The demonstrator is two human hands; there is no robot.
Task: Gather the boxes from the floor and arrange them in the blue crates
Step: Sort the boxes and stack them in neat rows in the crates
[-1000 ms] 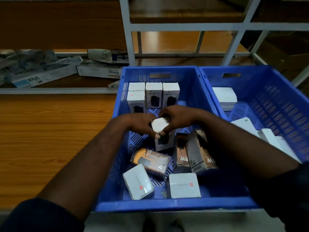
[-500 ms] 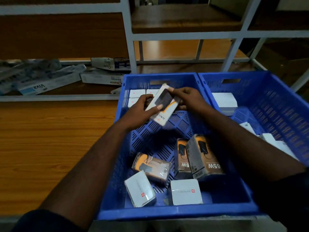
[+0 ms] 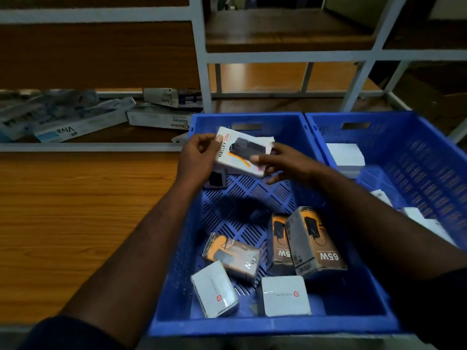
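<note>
At the far left, on a low shelf, long cartons (image 3: 75,122) lie in a heap, well apart from the work. Moving right, the left hand (image 3: 199,157) pinches the left end of a white HALLEY box (image 3: 240,152) and the right hand (image 3: 285,162) grips its right end. Both hands are thus clamped on the one box, held tilted in the air over the far end of the left blue crate (image 3: 252,327). Just beneath it a dark box (image 3: 216,178) stands near the crate's far left corner. Whether more stand behind the held box I cannot tell.

Nearer, five loose boxes (image 3: 231,256) lie askew on the crate floor. The step in hand looks like arranging: the box probably needs turning upright and setting down beside the standing one. The right blue crate (image 3: 429,152) holds white boxes (image 3: 345,154).
</note>
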